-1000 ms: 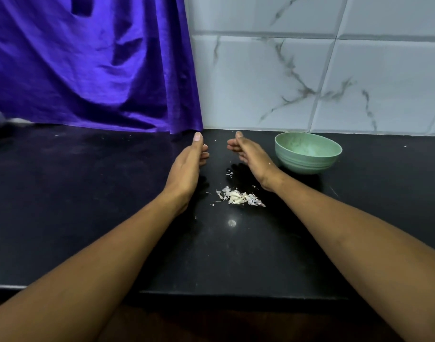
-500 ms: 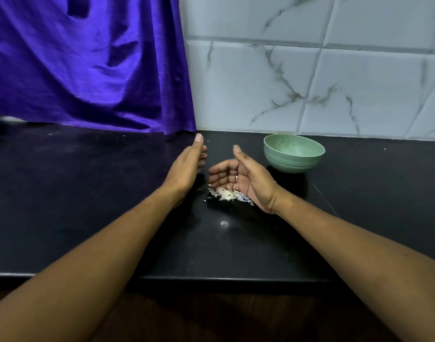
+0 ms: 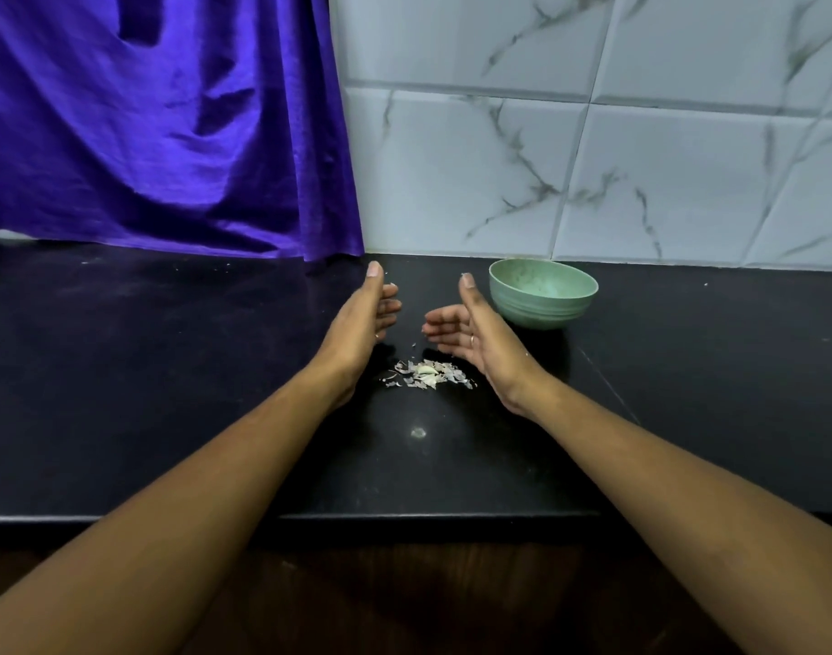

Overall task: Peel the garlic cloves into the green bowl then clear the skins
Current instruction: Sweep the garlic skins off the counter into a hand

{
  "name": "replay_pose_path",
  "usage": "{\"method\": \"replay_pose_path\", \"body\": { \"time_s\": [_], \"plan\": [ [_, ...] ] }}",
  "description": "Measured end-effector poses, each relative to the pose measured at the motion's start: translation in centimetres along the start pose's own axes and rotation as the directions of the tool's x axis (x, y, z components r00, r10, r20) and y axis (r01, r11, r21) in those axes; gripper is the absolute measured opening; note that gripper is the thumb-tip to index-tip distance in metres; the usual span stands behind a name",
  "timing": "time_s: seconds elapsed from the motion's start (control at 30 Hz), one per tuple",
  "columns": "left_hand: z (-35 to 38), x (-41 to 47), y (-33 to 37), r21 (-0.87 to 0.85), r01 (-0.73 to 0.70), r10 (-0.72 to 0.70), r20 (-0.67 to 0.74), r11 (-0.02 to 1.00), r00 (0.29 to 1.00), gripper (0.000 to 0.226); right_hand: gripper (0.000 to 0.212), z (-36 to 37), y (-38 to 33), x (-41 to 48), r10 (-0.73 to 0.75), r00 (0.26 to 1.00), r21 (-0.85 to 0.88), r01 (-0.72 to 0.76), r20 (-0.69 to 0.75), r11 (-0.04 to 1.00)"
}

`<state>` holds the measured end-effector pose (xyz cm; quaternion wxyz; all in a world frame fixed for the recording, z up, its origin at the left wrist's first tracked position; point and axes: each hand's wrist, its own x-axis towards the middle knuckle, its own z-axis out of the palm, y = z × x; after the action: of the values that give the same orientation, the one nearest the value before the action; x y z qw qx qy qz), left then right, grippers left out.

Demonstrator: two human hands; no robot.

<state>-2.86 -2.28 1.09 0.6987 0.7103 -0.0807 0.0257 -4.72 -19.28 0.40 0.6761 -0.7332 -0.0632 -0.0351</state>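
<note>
A small heap of pale garlic skins (image 3: 426, 374) lies on the black counter (image 3: 168, 394), between my two hands. My left hand (image 3: 364, 319) stands on its edge to the left of the heap, palm facing right, fingers relaxed and holding nothing. On the right, my right hand (image 3: 471, 330) mirrors it, palm facing left, fingers loosely bent and empty, a ring on one finger. Just beyond my right hand stands the green bowl (image 3: 544, 295); what lies inside it is hard to make out.
A purple cloth (image 3: 159, 125) hangs over the back left of the counter. White marble tiles (image 3: 593, 172) form the back wall. The counter's front edge (image 3: 428, 517) runs below my forearms. A small pale spot (image 3: 419, 432) marks the counter in front of the heap.
My right hand swept down against the skins, then drew back to the right, leaving the heap gathered between both hands. The left hand has stayed put.
</note>
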Motion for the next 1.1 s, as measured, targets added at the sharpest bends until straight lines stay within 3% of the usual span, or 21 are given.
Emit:
{"method": "replay_pose_path", "body": {
  "time_s": [0.1, 0.2, 0.3, 0.47, 0.63, 0.7, 0.77, 0.87, 0.97, 1.1],
  "plan": [
    [0.4, 0.3, -0.2, 0.026, 0.007, -0.009, 0.061, 1.000, 0.998, 0.067, 0.085, -0.2, -0.1, -1.2, -0.022, 0.995, 0.096, 0.013, 0.094, 0.995],
    [0.9, 0.3, 0.0, -0.007, 0.004, -0.003, 0.066, 1.000, 0.998, 0.067, 0.081, -0.5, -0.3, -0.4, -0.056, 0.998, 0.111, 0.055, 0.001, 0.992],
    [0.7, 0.4, -0.3, 0.003, -0.053, 0.053, 0.006, 0.999, 0.999, 0.068, 0.070, -0.3, -0.3, 2.2, -0.022, 0.998, -0.001, 0.021, -0.051, 1.000],
    [-0.4, 0.6, -0.7, 0.058, -0.058, 0.062, -0.070, 0.997, 0.996, 0.074, 0.069, 0.9, -0.6, 3.8, 0.010, 0.994, -0.052, -0.005, 0.106, 0.999],
    [0.0, 0.2, -0.5, 0.086, -0.047, 0.048, -0.003, 0.995, 0.999, 0.078, 0.076, 0.9, -0.4, 1.1, -0.005, 0.961, 0.016, 0.001, 0.276, 1.000],
    [0.3, 0.1, -0.4, 0.067, -0.038, 0.037, 0.016, 0.997, 0.999, 0.073, 0.080, 0.6, -0.4, 0.4, -0.033, 0.967, 0.101, 0.008, 0.251, 0.995],
    [0.4, 0.0, -0.2, 0.039, -0.026, 0.025, 0.017, 0.999, 1.000, 0.069, 0.079, 0.0, -0.4, 0.5, -0.071, 0.988, 0.197, 0.044, 0.134, 0.979],
    [0.4, -0.1, 0.0, 0.023, -0.017, 0.017, 0.016, 1.000, 1.000, 0.065, 0.078, -0.3, -0.3, 1.0, -0.035, 0.999, 0.141, 0.033, 0.010, 0.989],
    [0.4, -0.2, 0.1, 0.030, -0.013, 0.013, 0.018, 0.999, 1.000, 0.067, 0.081, 0.3, -0.2, 0.8, 0.001, 0.997, 0.033, -0.004, 0.077, 0.999],
    [0.4, -0.4, 0.2, 0.032, -0.006, 0.005, 0.033, 0.999, 0.999, 0.069, 0.086, 0.0, -0.4, -0.5, 0.013, 0.989, 0.114, -0.030, 0.148, 0.993]
  ]
}}
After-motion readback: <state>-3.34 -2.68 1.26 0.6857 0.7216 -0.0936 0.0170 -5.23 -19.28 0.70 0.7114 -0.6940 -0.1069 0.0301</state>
